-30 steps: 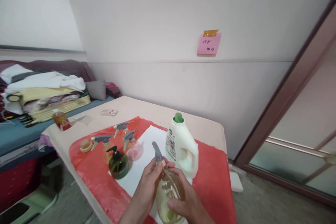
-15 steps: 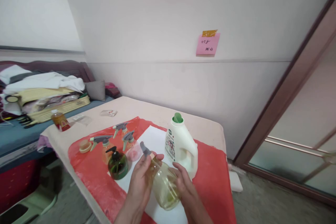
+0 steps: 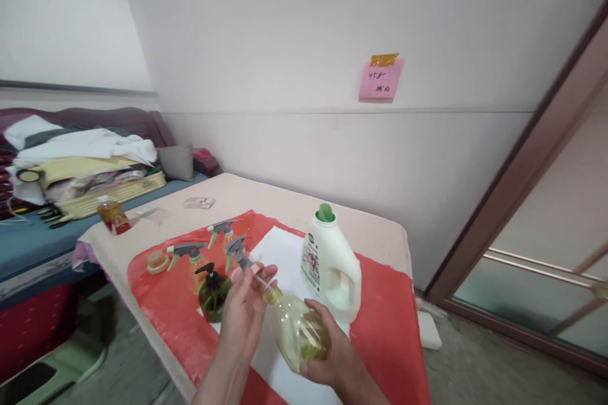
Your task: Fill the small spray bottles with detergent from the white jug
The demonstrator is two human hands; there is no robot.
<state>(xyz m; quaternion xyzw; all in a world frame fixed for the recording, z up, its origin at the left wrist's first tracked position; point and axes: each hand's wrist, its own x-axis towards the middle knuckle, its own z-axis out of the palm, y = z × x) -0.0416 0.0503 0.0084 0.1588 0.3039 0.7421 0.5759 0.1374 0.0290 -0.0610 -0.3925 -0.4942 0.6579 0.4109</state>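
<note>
My right hand [image 3: 332, 357] is wrapped round a clear yellowish spray bottle [image 3: 294, 329], tilted with its neck toward the upper left. My left hand [image 3: 244, 313] pinches the grey trigger sprayer head [image 3: 243, 261], which is lifted off the bottle's neck with its thin dip tube [image 3: 263, 283] still running into the bottle. Both hands hover over a white sheet [image 3: 280, 253] lying on a red plastic cover [image 3: 389, 329] on the table.
A white detergent jug with a green cap [image 3: 330, 266] stands just beyond my hands. To the left are a dark green pump bottle [image 3: 213, 294] and several spray bottles with grey triggers [image 3: 190, 256]. A small amber bottle [image 3: 111, 215] stands near the table's left edge beside a cluttered bed [image 3: 71, 171].
The bottle has tipped further toward the left. My left hand has pulled the sprayer head up and away from the neck, baring the dip tube.
</note>
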